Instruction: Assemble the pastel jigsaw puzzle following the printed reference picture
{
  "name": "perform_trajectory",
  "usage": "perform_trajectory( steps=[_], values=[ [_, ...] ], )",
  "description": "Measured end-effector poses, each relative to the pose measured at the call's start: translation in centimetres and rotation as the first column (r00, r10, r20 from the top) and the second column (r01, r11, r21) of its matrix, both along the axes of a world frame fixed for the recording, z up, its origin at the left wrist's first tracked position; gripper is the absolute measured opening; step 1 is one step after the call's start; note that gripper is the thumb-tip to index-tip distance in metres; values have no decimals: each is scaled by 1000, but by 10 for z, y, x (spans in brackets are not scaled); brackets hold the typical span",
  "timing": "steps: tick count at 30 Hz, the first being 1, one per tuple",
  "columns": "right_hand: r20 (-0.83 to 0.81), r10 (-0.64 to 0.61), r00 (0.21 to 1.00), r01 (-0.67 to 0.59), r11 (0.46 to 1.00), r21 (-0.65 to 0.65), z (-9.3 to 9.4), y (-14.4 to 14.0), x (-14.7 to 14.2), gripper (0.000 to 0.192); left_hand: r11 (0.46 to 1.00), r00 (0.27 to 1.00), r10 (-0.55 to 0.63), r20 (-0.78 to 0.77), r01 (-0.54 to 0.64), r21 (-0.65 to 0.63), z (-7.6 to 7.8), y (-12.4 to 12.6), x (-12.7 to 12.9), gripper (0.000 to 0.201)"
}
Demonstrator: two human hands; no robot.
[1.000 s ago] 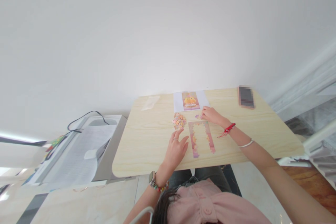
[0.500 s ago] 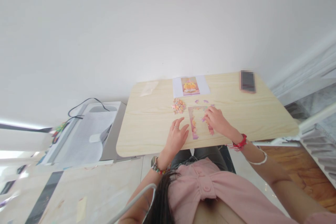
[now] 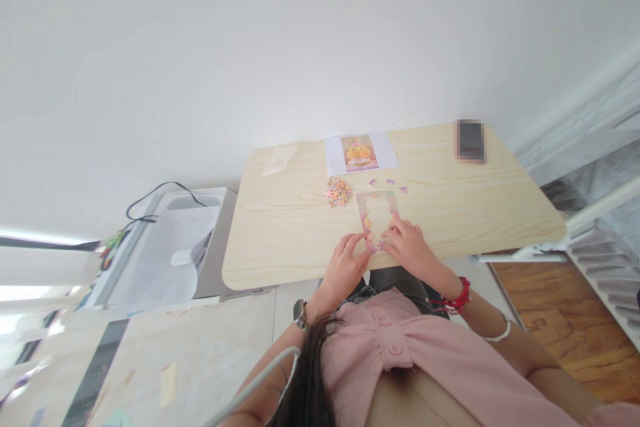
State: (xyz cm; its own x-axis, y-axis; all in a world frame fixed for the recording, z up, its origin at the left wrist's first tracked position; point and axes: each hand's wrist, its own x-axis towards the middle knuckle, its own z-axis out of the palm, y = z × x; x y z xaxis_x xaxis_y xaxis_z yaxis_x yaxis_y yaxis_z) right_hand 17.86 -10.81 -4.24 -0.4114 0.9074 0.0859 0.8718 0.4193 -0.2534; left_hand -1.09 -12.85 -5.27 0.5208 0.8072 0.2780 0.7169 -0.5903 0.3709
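Pale wood grain covers the desk (image 3: 280, 227), and near its front edge, in the lower middle of the frame, lies a jigsaw frame (image 3: 379, 217): a narrow rectangle of joined border pieces with its centre open. Both hands sit at the near end of that rectangle. The left hand (image 3: 345, 270) has its fingertips pressed together at the lower left corner, and the right hand (image 3: 410, 248) pinches at the lower edge just beside it; whether either one grips a single loose piece or only pushes on the border is too small to tell.

Above and to the left of the frame lies a heap of loose pieces (image 3: 339, 191), and a few purple pieces (image 3: 387, 183) are scattered just beyond its far end. Further up the desk rests the reference picture (image 3: 359, 152) of an orange figure, with a phone (image 3: 470, 141) toward the upper right and a clear bag (image 3: 278, 159) toward the upper left.

By the look of it, the border is being closed at its near edge. The next move likely calls for seating that bottom join flat without shifting the thin side strips, then reaching to the heap for the interior.
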Motion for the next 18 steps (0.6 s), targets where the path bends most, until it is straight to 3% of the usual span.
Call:
perform_trajectory(
  steps=[4, 10, 18],
  values=[
    [13, 148, 989, -148, 989, -9, -5, 8, 9, 13, 1000, 1000, -4, -13, 4, -30, -2, -2, 2, 24],
    [7, 153, 988, -152, 988, -11, -13, 10, 9, 6, 999, 999, 9, -30, -10, -43, -1, -3, 3, 25],
    [-24, 128, 992, -129, 991, -36, -4, 7, 4, 8, 1000, 1000, 13, -27, -14, -24, -1, -3, 3, 26]
  ],
)
